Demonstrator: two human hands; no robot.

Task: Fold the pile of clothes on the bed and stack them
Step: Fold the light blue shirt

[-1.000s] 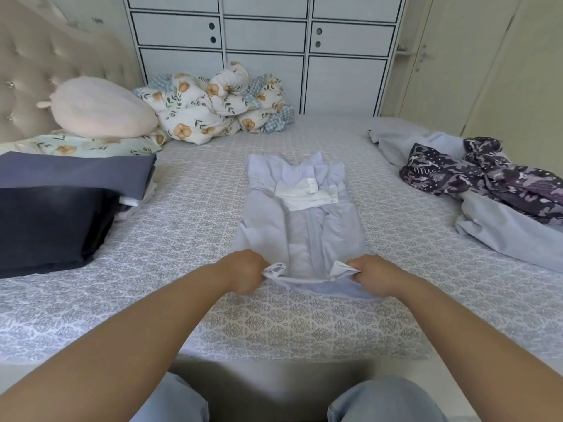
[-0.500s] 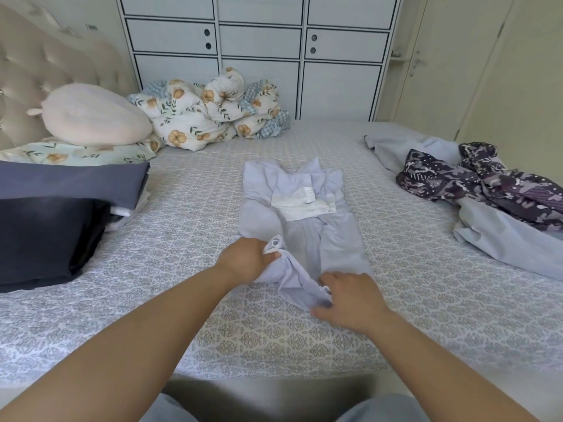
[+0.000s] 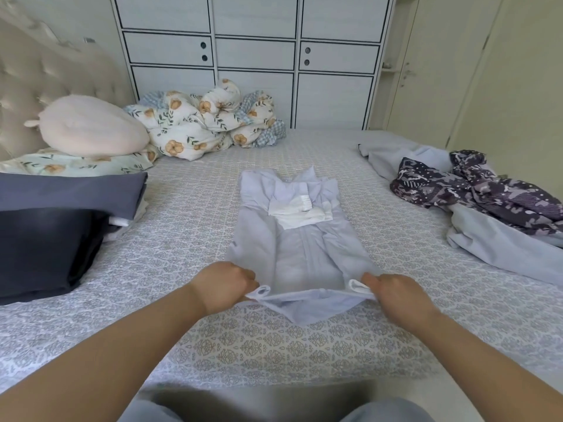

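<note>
A pale lilac garment (image 3: pixel 292 236) lies flat lengthwise in the middle of the bed (image 3: pixel 189 226), sides folded inward, white lining showing near its far end. My left hand (image 3: pixel 224 283) pinches the near left corner of it. My right hand (image 3: pixel 396 295) pinches the near right corner. The near edge is lifted slightly between them. A stack of folded dark clothes (image 3: pixel 51 226) sits at the left of the bed. An unfolded heap, purple patterned fabric (image 3: pixel 475 190) over pale lilac cloth (image 3: pixel 499 245), lies at the right.
A pink plush cushion (image 3: pixel 88 126) and a bundled floral duvet (image 3: pixel 210 120) lie at the bed's far left, by the padded headboard (image 3: pixel 36 77). White cabinets (image 3: pixel 253 56) stand behind the bed. My knees show at the bottom edge.
Half a second ago my hands were close together on the garment's bunched near end; they have since spread apart, each pulling a corner outward, and the near edge is stretched wide again.
</note>
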